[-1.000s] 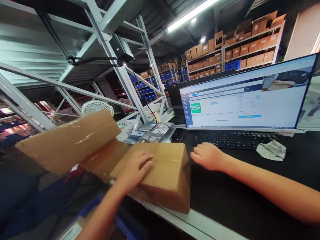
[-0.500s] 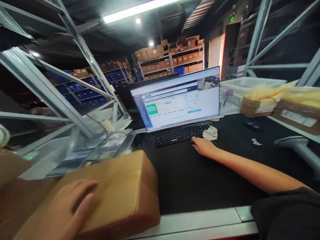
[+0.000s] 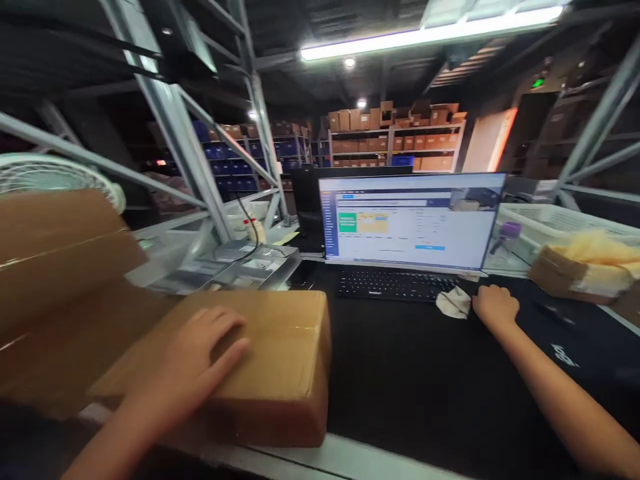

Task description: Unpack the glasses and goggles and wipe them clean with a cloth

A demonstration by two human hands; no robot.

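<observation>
My left hand (image 3: 200, 353) lies on top of a closed brown cardboard box (image 3: 280, 360), thumb and fingers apart, slightly blurred. Off to the right, my right hand (image 3: 496, 308) rests on the black desk mat (image 3: 400, 373) with its fingers curled in; whatever may be inside them is hidden. Just left of its knuckles is a crumpled white piece of paper or cloth (image 3: 453, 303). A black keyboard (image 3: 395, 285) sits in front of the monitor (image 3: 410, 220), whose lit screen has a green and a yellow panel.
An open carton (image 3: 100, 267) stands at the left, a white fan (image 3: 55, 175) behind it. Clear trays (image 3: 260, 265) lie beyond the box. At right are a small carton (image 3: 560, 270) with yellow packing, a white basket (image 3: 575, 220) and a dark mouse (image 3: 555, 312).
My right hand has gone from the keyboard's front edge to the right side of the crumpled piece. A yellow panel has appeared on screen. The view has swung left.
</observation>
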